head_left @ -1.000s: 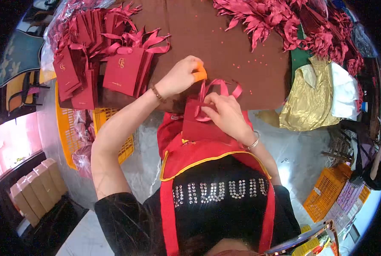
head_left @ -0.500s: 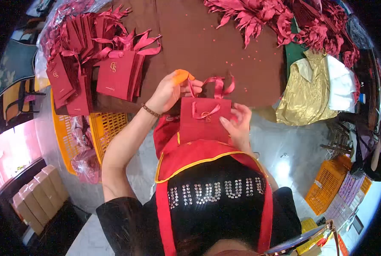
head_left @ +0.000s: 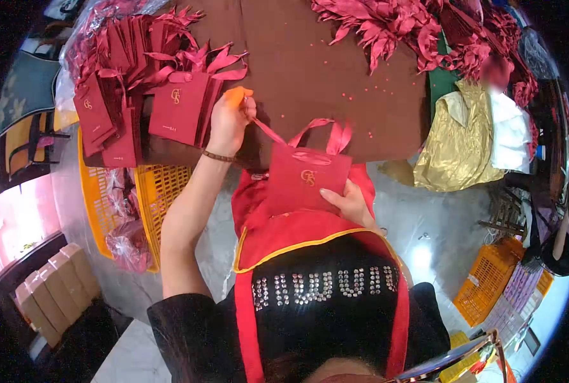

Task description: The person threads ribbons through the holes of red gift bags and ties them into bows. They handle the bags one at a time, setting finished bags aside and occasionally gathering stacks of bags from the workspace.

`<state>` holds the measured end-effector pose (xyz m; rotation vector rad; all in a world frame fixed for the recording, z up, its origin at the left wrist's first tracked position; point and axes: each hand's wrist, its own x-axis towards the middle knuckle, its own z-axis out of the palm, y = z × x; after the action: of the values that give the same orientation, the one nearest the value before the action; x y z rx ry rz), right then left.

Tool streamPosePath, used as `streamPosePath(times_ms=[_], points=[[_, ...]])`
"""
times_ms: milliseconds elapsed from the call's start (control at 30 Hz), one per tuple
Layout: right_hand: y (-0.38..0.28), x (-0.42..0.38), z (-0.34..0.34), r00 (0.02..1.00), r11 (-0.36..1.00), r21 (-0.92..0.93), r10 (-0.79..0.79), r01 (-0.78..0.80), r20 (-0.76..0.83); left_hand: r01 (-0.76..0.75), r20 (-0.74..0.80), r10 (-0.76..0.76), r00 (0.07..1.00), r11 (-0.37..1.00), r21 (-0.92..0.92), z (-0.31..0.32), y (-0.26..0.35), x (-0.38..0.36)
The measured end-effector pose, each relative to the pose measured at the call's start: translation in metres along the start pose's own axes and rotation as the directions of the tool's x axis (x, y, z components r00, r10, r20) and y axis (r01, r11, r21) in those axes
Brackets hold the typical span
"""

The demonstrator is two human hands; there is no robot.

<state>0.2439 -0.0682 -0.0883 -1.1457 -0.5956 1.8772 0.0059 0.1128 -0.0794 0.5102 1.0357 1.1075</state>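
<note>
A small red paper bag (head_left: 297,182) with a gold logo is held upright in front of my red apron. My right hand (head_left: 354,204) grips its lower right side, thumb on the front. Up and to the left, my left hand (head_left: 233,118), with orange covering on a finger, pinches the end of a red ribbon (head_left: 270,131) that stretches taut from the bag's top. Another ribbon loop (head_left: 339,136) stands at the bag's top right. Beyond my left hand, more red bags (head_left: 179,108) with ribbons lie at the brown table's left side.
The brown table (head_left: 284,70) bears a heap of red ribbons (head_left: 386,29) at the far right and small red specks. Gold fabric (head_left: 453,147) and white cloth (head_left: 511,134) hang at its right edge. Orange crates (head_left: 163,191) stand below left, another crate (head_left: 488,281) at right.
My left hand has moved up and left, drawing the ribbon out straight. My right hand has shifted lower on the bag, and the ribbon no longer hangs over the logo.
</note>
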Motion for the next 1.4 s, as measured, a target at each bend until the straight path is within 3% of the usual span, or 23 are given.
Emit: streamPosePath(times_ms=[133, 233, 333, 367, 400, 433, 467, 533, 633, 667, 733, 800, 833, 933, 1000, 1067, 1133, 1167, 1200, 1267, 1300, 1367, 1400], points=[[-0.002, 0.001, 0.002, 1.000, 1.000, 0.009, -0.007, 0.007, 0.010, -0.041, 0.120, 0.020, 0.993, 0.984, 0.174, 0.004, 0.001, -0.002], [-0.003, 0.003, 0.004, 0.998, 0.995, -0.078, -0.060, 0.060, 0.010, 0.010, 0.270, -0.086, 0.959, 0.963, 0.271, 0.012, 0.004, -0.008], [-0.005, 0.006, 0.004, 0.996, 0.985, -0.157, -0.064, 0.073, 0.062, -0.028, 0.197, -0.035, 0.980, 0.952, 0.305, 0.034, 0.005, -0.010], [-0.006, 0.007, 0.004, 0.996, 0.985, -0.157, -0.067, 0.076, 0.064, -0.086, 0.189, 0.000, 0.982, 0.892, 0.444, 0.037, 0.008, -0.007], [-0.007, 0.007, 0.004, 0.995, 0.982, -0.173, -0.067, 0.080, 0.080, -0.088, 0.190, 0.002, 0.982, 0.892, 0.443, 0.037, 0.008, -0.004], [-0.009, 0.007, 0.004, 0.993, 0.979, -0.188, -0.065, 0.083, 0.096, -0.345, 0.265, 0.229, 0.937, 0.730, 0.590, 0.036, 0.008, -0.001], [-0.011, 0.006, 0.005, 0.993, 0.979, -0.188, -0.066, 0.083, 0.096, -0.550, 0.377, 0.414, 0.829, 0.479, 0.684, 0.036, 0.008, 0.001], [-0.020, 0.004, 0.010, 0.998, 0.997, -0.072, -0.037, 0.041, 0.052, -0.572, 0.373, 0.451, 0.811, 0.476, 0.668, 0.040, 0.020, -0.011], [-0.027, 0.009, 0.009, 0.998, 0.998, 0.020, -0.064, 0.064, -0.009, -0.309, 0.242, 0.208, 0.948, 0.781, 0.543, 0.030, 0.024, -0.032], [-0.030, 0.013, 0.010, 0.997, 0.997, 0.023, -0.072, 0.072, -0.006, -0.316, 0.246, 0.212, 0.946, 0.776, 0.545, 0.025, 0.016, -0.039], [-0.037, 0.019, 0.013, 0.988, 0.980, 0.148, -0.120, 0.134, -0.098, -0.163, 0.279, 0.058, 0.958, 0.914, 0.371, 0.020, 0.004, -0.060], [-0.045, 0.025, 0.015, 0.986, 0.984, 0.113, -0.122, 0.135, -0.114, -0.003, 0.418, -0.176, 0.891, 0.919, 0.394, 0.018, 0.000, -0.077], [-0.049, 0.029, 0.017, 0.981, 0.977, 0.126, -0.158, 0.171, -0.109, -0.173, 0.430, -0.085, 0.899, 0.832, 0.527, 0.021, -0.005, -0.081], [-0.059, 0.036, 0.024, 0.979, 0.972, 0.117, -0.197, 0.203, -0.058, 0.068, 0.361, -0.197, 0.912, 0.938, 0.340, 0.027, 0.000, -0.097], [-0.057, 0.043, 0.032, 0.972, 0.971, 0.063, -0.229, 0.232, -0.052, -0.071, 0.326, -0.038, 0.945, 0.946, 0.317, 0.019, 0.011, -0.097], [-0.062, 0.042, 0.027, 0.996, 0.996, 0.022, -0.089, 0.089, -0.013, -0.200, 0.299, 0.108, 0.948, 0.934, 0.297, 0.006, 0.032, -0.098], [-0.059, 0.043, 0.022, 0.998, 0.996, 0.053, -0.065, 0.065, 0.001, -0.374, 0.156, 0.342, 0.927, 0.795, 0.478, 0.001, 0.063, -0.100], [-0.057, 0.043, 0.019, 0.999, 0.996, 0.077, -0.046, 0.048, -0.020, -0.469, 0.134, 0.500, 0.856, 0.639, 0.610, 0.002, 0.078, -0.103], [-0.054, 0.043, 0.016, 0.999, 0.996, 0.079, -0.051, 0.052, -0.010, -0.510, 0.088, 0.589, 0.804, 0.605, 0.611, 0.003, 0.091, -0.105], [-0.048, 0.042, 0.009, 0.999, 0.999, 0.017, 0.031, -0.030, -0.019, -0.521, 0.150, 0.714, 0.684, 0.335, 0.785, 0.001, 0.114, -0.103], [-0.045, 0.041, 0.008, 0.999, 0.999, 0.028, 0.042, -0.041, -0.030, -0.524, 0.152, 0.715, 0.682, 0.333, 0.784, -0.008, 0.119, -0.098], [-0.038, 0.041, 0.001, 0.999, 0.999, 0.036, 0.032, -0.032, -0.021, -0.307, 0.456, 0.703, 0.547, -0.338, 0.890, -0.031, 0.117, -0.084], [-0.036, 0.041, -0.001, 1.000, 0.999, 0.044, 0.029, -0.028, -0.011, -0.191, 0.430, 0.671, 0.604, -0.402, 0.895, -0.035, 0.110, -0.079]])
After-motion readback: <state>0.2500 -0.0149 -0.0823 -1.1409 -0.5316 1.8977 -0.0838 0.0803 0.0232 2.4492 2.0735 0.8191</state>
